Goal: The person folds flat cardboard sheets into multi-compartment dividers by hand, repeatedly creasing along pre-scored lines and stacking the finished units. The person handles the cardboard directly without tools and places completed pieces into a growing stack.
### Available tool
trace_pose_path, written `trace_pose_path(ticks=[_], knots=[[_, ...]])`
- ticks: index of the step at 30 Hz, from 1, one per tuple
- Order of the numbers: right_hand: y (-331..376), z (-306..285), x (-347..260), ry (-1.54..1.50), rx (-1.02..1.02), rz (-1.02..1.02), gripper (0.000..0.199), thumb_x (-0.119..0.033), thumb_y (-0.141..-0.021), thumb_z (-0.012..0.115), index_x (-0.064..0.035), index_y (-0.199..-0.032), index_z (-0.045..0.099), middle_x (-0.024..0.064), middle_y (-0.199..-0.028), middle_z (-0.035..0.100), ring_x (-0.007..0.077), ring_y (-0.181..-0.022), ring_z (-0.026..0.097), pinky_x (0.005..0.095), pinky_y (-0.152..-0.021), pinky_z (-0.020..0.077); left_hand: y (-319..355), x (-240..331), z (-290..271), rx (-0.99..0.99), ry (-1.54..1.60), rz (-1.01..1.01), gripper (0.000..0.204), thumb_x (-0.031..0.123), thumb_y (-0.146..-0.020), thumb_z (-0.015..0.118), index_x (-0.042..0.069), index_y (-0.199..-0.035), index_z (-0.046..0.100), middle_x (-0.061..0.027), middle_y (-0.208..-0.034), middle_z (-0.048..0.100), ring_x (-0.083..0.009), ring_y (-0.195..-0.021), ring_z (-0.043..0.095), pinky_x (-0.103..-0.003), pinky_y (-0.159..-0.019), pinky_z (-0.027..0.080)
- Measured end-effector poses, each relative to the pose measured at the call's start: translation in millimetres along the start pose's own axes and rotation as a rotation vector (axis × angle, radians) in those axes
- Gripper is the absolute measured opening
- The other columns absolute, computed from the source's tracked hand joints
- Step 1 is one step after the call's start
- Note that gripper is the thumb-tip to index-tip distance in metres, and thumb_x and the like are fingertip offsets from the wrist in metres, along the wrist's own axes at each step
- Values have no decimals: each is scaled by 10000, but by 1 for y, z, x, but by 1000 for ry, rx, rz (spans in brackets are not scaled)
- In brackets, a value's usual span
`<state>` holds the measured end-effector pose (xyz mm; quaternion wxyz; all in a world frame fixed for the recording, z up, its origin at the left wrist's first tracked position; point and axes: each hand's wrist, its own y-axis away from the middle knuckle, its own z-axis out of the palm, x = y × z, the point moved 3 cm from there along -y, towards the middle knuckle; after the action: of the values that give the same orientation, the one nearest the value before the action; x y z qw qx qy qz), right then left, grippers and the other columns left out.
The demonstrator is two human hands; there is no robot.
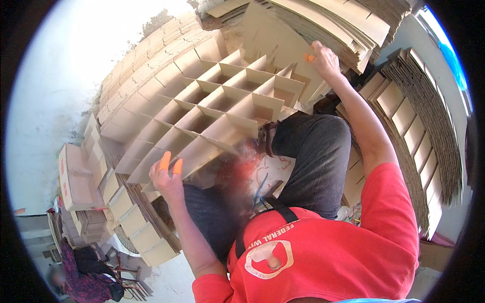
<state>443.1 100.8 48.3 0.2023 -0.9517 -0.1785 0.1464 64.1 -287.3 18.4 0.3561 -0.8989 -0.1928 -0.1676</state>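
A cardboard divider grid of interlocked strips sits tilted over my lap, its open cells facing up. My left hand, with orange finger covers on two fingers, is at its near left corner. Those fingers stretch out apart against the edge of the outer strip; the thumb is hard to see. Beyond the grid's far right corner, my right hand is raised with its fingers parted, an orange cover on one. It is over a flat cardboard sheet, apart from the grid; whether it touches the sheet I cannot tell.
Stacked cardboard dividers stand behind the grid on the left. Piled cardboard strips lie at the far right, with more stacks along the right wall. A cardboard box is at left; a person sits at lower left.
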Motion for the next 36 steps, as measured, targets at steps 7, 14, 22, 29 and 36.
trace_pose_path(ticks=[7,14,22,29,36], knots=[[9,-95,-108,-474,434,-283,438,-108,-868,686,-49,-1269,520,222,-1000,672,403,-896,661,431,-737,543,7,-21,-17,-5,-107,-34,349,138,-724,816,80,-1057,732,-116,-968,690,-289,-973,617,-396,-869,481],[59,-113,-259,-845,-120,-669,623,-19,-854,687,-83,-1427,450,119,-1241,645,144,-1142,590,325,-982,485,12,-32,-19,84,-17,70,246,101,-682,799,75,-917,732,-104,-783,655,-284,-833,589,-407,-904,429],[88,-84,-334,-889,-448,-770,496,52,-816,621,10,-1297,509,251,-1057,642,315,-976,661,379,-818,518,13,-31,-19,78,30,61,180,76,-706,773,62,-877,718,-107,-809,671,-298,-836,575,-436,-933,425],[89,-64,-358,-873,-371,-931,335,108,-728,584,83,-1061,606,314,-878,626,437,-846,642,444,-695,518,9,-29,-18,96,9,77,162,48,-708,759,28,-859,702,-120,-784,674,-316,-779,578,-463,-954,419],[93,-63,-365,-1016,-326,-955,222,62,-728,615,83,-948,610,290,-817,626,432,-799,649,458,-673,511,9,-37,-15,33,-24,-3,188,111,-730,766,67,-910,737,-132,-895,701,-378,-966,579,-465,-985,419]])
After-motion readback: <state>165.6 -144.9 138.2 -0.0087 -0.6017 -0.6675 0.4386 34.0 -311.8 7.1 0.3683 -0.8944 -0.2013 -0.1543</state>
